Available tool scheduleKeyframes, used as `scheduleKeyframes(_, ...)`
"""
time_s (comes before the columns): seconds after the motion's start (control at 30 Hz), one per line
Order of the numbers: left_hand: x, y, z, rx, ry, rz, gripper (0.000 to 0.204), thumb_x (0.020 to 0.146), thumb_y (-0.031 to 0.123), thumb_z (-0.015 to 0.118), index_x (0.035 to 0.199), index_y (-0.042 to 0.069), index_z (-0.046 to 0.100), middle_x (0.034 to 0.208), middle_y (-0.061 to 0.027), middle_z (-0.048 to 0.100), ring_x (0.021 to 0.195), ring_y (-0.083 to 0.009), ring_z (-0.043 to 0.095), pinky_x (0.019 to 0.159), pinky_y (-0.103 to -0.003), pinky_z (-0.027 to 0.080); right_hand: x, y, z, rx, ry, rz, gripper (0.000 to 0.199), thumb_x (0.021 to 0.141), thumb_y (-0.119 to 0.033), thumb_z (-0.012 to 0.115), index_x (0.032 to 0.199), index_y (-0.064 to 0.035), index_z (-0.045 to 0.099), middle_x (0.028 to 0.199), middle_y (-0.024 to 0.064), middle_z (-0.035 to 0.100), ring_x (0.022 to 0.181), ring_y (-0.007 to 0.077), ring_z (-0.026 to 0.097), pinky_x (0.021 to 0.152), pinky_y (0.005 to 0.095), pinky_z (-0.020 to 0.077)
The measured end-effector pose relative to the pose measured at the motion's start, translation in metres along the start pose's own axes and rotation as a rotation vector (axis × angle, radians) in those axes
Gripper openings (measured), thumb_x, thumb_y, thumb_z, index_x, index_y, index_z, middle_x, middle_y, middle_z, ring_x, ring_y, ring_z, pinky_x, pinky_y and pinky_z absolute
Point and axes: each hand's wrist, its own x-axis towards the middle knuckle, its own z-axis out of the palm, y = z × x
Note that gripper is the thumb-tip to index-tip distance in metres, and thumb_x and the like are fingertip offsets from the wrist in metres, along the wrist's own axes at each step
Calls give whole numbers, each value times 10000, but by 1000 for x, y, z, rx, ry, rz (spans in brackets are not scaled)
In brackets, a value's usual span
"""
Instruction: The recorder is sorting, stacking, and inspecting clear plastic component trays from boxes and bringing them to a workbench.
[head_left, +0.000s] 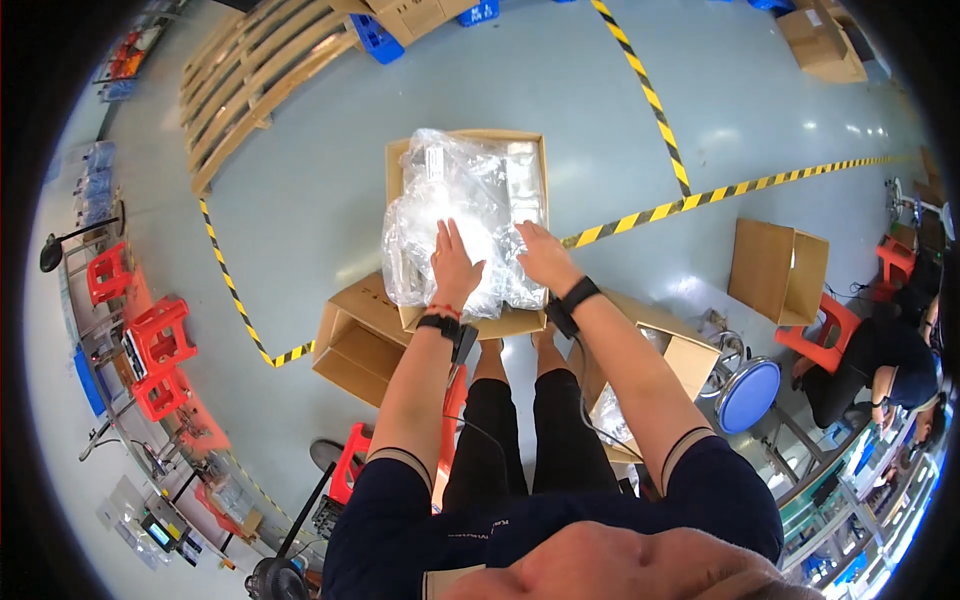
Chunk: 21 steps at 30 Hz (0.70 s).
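In front of my legs stands an open cardboard box [546, 190] filled with clear plastic bags [425, 215]; what the bags hold is hard to make out through the glare. My left hand [457, 268] lies on the shiny plastic near the middle of the box, fingers stretched out and pointing away from me. Over the right side of the box, my right hand [546, 256] has its fingers extended toward the bags. Neither hand grips anything. Dark bands circle both wrists.
An empty-looking carton [365, 345] lies beside my left leg, and another open box [660, 370] with plastic inside sits by my right. Wooden pallets [260, 80] are at the far left. A blue round stool [748, 395] and a seated person [880, 370] are to the right.
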Motion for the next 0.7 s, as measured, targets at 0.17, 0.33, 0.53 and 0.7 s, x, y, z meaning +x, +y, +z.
scheduleKeyframes(0.17, 5, -2, 24, -145, -560, -250, 804, 722, 78, 568, 1387, 25, 120, 969, -233, 596, 850, -348, 598, 728, -426, 462, 8, 10, 51, -217, -263, 195, 503, 759, -129, 601, 1233, -77, 440, 1039, 137, 582, 1001, 296, 526, 926, 477, 320)
scheduleKeyframes(0.33, -80, 5, 35, -380, -384, 55, 711, 727, 31, 507, 1378, 90, 229, 899, -226, 587, 776, -372, 582, 666, -430, 464, -53, 40, 46, -238, -468, 135, 243, 797, -160, 582, 1024, -71, 589, 809, 100, 633, 813, 283, 595, 853, 436, 387)
scheduleKeyframes(0.53, -116, 47, 21, -589, -359, 230, 545, 737, 47, 568, 1256, 12, 407, 1022, -206, 471, 915, -371, 528, 744, -382, 465, -48, -16, 6, 289, -32, 489, 238, 783, -233, 620, 897, -24, 607, 769, 142, 631, 703, 286, 615, 630, 361, 477)
scheduleKeyframes(0.7, -118, 52, 33, -841, -210, -36, 508, 756, 58, 599, 1219, -50, 422, 995, -175, 486, 885, -302, 548, 724, -360, 483, -41, 22, 5, 254, 57, 549, 245, 764, -215, 659, 866, 2, 612, 654, 110, 617, 575, 214, 603, 584, 315, 482)
